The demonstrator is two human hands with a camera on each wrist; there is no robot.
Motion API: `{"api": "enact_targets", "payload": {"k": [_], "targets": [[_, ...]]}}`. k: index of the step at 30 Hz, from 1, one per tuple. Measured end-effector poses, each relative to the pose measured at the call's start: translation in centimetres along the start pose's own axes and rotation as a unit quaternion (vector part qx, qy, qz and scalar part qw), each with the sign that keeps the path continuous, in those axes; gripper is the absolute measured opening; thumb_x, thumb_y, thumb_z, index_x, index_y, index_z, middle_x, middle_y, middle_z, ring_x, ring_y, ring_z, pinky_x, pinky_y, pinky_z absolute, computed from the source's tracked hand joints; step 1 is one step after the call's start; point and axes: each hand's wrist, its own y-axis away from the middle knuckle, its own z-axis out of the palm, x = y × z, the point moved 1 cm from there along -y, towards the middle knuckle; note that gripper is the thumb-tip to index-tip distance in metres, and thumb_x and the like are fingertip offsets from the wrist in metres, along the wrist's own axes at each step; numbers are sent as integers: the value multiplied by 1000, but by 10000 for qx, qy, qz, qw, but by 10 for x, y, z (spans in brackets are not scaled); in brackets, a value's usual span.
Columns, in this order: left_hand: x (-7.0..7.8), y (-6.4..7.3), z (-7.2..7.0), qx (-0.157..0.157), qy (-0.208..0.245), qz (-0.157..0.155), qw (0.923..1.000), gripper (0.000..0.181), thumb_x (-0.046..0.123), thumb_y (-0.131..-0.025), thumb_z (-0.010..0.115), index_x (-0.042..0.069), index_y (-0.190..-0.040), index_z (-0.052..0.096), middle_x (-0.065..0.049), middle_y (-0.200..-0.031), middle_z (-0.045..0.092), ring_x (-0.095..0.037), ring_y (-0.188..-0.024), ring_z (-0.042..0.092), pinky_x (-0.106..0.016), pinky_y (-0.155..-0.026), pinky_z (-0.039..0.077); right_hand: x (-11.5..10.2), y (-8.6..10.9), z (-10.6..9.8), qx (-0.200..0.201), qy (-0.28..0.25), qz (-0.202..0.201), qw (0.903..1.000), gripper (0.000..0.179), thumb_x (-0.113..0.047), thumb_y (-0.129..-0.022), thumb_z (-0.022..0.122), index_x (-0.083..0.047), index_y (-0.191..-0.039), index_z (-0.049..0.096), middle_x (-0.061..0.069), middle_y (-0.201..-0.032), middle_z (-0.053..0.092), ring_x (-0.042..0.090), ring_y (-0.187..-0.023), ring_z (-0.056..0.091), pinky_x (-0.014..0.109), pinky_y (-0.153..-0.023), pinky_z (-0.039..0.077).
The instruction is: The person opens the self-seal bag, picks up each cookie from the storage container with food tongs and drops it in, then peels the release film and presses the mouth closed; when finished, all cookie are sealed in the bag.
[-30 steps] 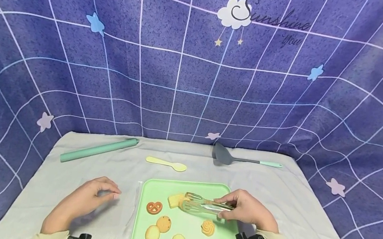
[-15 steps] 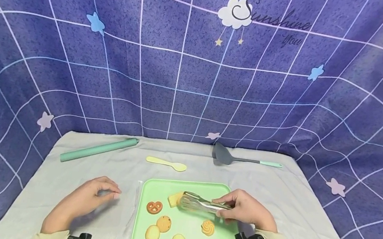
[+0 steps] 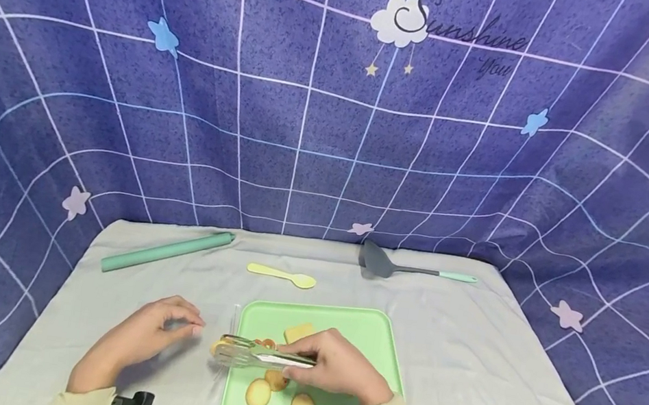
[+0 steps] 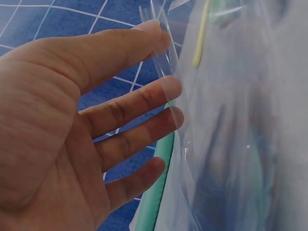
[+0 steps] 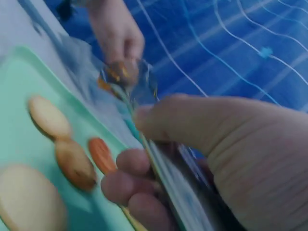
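My right hand (image 3: 339,367) grips metal tongs (image 3: 262,354), which point left past the tray's left edge. A golden cookie (image 3: 219,345) sits between their tips, close to the bag. My left hand (image 3: 152,337) pinches the rim of a clear plastic bag (image 4: 231,144) between thumb and index finger; the other fingers are spread beside it. On the green tray (image 3: 396,358) lie a square cookie (image 3: 298,332), two pale round cookies (image 3: 257,394) and a chip cookie (image 3: 276,380). A pretzel (image 3: 265,343) is partly covered by the tongs; my right hand and arm hide the swirl cookie.
Along the back of the cloth-covered table lie a green rolling pin (image 3: 168,252), a pale yellow spoon (image 3: 283,276) and a dark spatula (image 3: 381,262) with a mint handle. A blue grid-patterned curtain (image 3: 335,128) surrounds the table's back and sides.
The tongs have closed on the golden cookie beside the square one. My right hand has carried it left across the tray to the bag. My left hand stays in place.
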Motion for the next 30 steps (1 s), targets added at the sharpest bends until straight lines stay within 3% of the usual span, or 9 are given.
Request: {"api": "enact_targets", "payload": {"k": [3,6,11,19,24,27,30], "targets": [[0,-1,0,3,3,74,10000,6,13,-91,78,15,-97,79,7,-104,67,-17,-101,63,-39,-89,54,-3,-5,8,-78,-112,58,9999,31,-17,-92,78,-15,-124,74,-17,-91,71,-9,-58,55,15,-49,47],[0,-2,-1,-30,38,76,10000,6,15,-91,78,16,-96,79,8,-105,67,-17,-101,63,-39,-89,53,-4,-8,9,-126,-418,283,9986,33,-15,-94,77,-12,-126,72,-13,-93,73,1,-56,65,19,-48,51],[-2,-1,-1,-7,113,7,9999,4,18,-91,78,19,-95,79,10,-105,66,-15,-101,63,-35,-88,53,-4,-17,7,-265,-758,788,9937,33,-14,-95,75,-12,-128,72,-11,-94,74,16,-53,68,20,-41,44],[-2,1,0,32,332,-27,9994,4,17,-91,78,19,-95,78,10,-105,66,-15,-101,63,-32,-87,53,-8,-33,13,-523,-673,1063,9907,29,-16,-94,74,-14,-123,74,-6,-70,72,17,-51,68,22,-41,48],[0,0,0,-54,459,-52,9989,5,18,-92,77,21,-96,79,9,-106,66,-16,-102,62,-32,-89,52,-13,-45,18,-697,-546,1097,9900,28,-18,-96,73,-13,-123,75,-3,-54,65,16,-47,65,19,-42,44],[2,0,-1,-70,426,29,9991,6,18,-92,77,23,-96,79,8,-106,66,-16,-101,63,-33,-89,52,-17,-54,20,-774,-358,1043,9909,27,-18,-96,72,-12,-123,74,-3,-50,62,12,-44,61,18,-50,48],[4,0,-2,-107,370,-3,9993,6,20,-92,77,23,-97,79,7,-107,67,-17,-102,63,-37,-90,53,-21,-63,23,-838,-324,1128,9895,28,-18,-95,73,-12,-122,75,-2,-50,62,11,-42,60,20,-48,49]]}}
